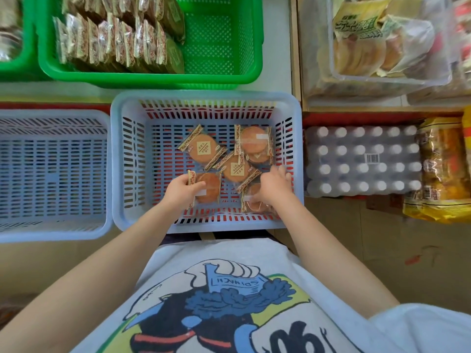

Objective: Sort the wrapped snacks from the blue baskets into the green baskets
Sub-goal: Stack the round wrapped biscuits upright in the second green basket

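Inside the slotted, pale blue basket (119, 161), round golden cakes in glossy clear wrappers with speckled sealed ends are lying flat, and the left hand (182, 191) is pinching the edge of one wrapped cake (207, 187) while the right hand (274, 187) is curling its fingers onto another cake (252, 200) by the right wall. Beyond it, a perforated green basket (221, 42) is holding upright rows of packets; a shrink-wrapped bottle pack (362, 161) is sitting right of the blue basket.
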Available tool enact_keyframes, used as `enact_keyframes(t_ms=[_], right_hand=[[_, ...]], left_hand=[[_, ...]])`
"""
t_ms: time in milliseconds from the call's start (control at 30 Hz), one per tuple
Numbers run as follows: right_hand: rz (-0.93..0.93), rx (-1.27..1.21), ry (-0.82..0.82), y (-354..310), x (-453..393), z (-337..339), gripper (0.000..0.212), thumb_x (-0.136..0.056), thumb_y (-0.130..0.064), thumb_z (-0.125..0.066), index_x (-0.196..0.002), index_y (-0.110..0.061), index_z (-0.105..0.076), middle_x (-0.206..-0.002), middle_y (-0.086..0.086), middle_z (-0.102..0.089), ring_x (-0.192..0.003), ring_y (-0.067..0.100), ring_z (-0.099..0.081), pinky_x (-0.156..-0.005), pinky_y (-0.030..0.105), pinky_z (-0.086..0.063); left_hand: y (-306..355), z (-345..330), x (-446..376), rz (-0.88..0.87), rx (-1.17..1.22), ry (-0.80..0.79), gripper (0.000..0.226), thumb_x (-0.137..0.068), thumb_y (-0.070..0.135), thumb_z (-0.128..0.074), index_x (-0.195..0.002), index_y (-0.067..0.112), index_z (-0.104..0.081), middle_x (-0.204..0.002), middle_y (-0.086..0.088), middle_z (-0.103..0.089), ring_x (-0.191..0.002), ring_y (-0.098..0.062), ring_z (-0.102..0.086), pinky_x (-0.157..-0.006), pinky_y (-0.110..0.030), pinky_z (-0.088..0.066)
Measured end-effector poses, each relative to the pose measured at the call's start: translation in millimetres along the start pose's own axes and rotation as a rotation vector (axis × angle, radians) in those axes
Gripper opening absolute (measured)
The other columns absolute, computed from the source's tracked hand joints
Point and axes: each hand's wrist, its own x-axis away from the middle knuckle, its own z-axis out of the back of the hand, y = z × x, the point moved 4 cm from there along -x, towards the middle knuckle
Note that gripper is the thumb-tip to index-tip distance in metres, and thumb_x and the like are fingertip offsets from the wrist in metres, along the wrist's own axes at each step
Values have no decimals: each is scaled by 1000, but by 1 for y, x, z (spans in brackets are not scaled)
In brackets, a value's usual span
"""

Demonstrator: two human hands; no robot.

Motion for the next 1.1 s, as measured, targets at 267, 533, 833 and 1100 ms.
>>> enact_keyframes(t_ms=[267,533,833,1100], right_hand=[[253,-948,-94,22,37,69,25,-82,-31,-81,-103,-22,-70,-101,-1,-70,-94,17,-66,-75,28,-50],[340,-1538,59,-22,47,136,23,-88,-44,-72,-96,-25,-63,-101,2,-72,-97,22,-67,-82,42,-58],[383,-1567,-66,-66,32,154,66,-87,-53,-69,-136,-12,-51,-123,10,-69,-109,26,-70,-90,44,-57],[317,-1482,168,-93,8,212,31,-92,-31,-69,-116,-17,-55,-113,6,-70,-95,22,-70,-68,30,-56]], left_hand=[[52,19,18,-110,136,-55,24,-100,27,-57,-123,28,-63,-110,14,-62,-99,-4,-57,-68,-22,-43],[133,18,48,-155,554,-363,49,-97,56,-46,-127,22,-65,-127,-13,-67,-112,-33,-66,-94,-52,-54],[163,52,33,-435,455,-186,40,-95,30,-65,-129,12,-55,-121,-12,-68,-110,-29,-67,-87,-44,-58],[178,138,-15,-599,-473,418,67,-100,58,-35,-148,12,-38,-151,-11,-40,-140,-26,-35,-116,-44,-31]])
